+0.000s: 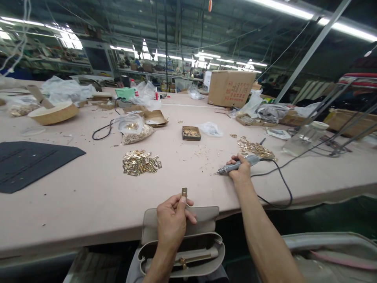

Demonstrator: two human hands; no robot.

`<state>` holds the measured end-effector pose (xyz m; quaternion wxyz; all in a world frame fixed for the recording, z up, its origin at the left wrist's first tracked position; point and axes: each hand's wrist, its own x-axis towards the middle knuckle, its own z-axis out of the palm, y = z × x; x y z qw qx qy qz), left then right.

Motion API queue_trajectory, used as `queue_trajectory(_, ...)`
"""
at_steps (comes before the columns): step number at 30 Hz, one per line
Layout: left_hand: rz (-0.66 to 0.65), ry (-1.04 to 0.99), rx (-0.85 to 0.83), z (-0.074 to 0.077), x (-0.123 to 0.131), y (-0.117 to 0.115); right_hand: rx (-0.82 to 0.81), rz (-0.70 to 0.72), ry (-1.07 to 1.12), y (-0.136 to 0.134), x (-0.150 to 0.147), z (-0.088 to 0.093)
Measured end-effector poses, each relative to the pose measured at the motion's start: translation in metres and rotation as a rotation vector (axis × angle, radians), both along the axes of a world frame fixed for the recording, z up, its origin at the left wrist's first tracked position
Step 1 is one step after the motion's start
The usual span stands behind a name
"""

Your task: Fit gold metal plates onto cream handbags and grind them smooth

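Observation:
My left hand [173, 220] is closed in a pinch on a small gold metal clasp [184, 192], held upright at the table's near edge. Below it a beige handbag [203, 243] rests against the table edge and on my lap, its flap lying on the tabletop and its mouth open toward me. My right hand [240, 169] is wrapped round a grey electric screwdriver [235, 166] that lies low over the table, tip pointing left, with a dark cord trailing off to the right. A pile of gold metal fittings [140, 162] sits on the table ahead of my left hand.
A second heap of gold parts [257, 149] lies beyond my right hand. A small box of screws [191, 133], plastic bags of hardware [134, 129], a dark leather panel [26, 163] at left, a cardboard box [231, 88], and a round wooden block [53, 113] stand on the table.

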<state>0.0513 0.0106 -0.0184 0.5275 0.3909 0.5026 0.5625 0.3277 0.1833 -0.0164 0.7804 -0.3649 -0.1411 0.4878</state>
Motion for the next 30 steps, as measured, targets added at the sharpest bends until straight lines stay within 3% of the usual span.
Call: queue_trajectory(30, 0.042, -0.028, -0.002, 0.007, 0.002, -0.002, -0.029, -0.018, 0.048, 0.001, -0.010, -0.001)
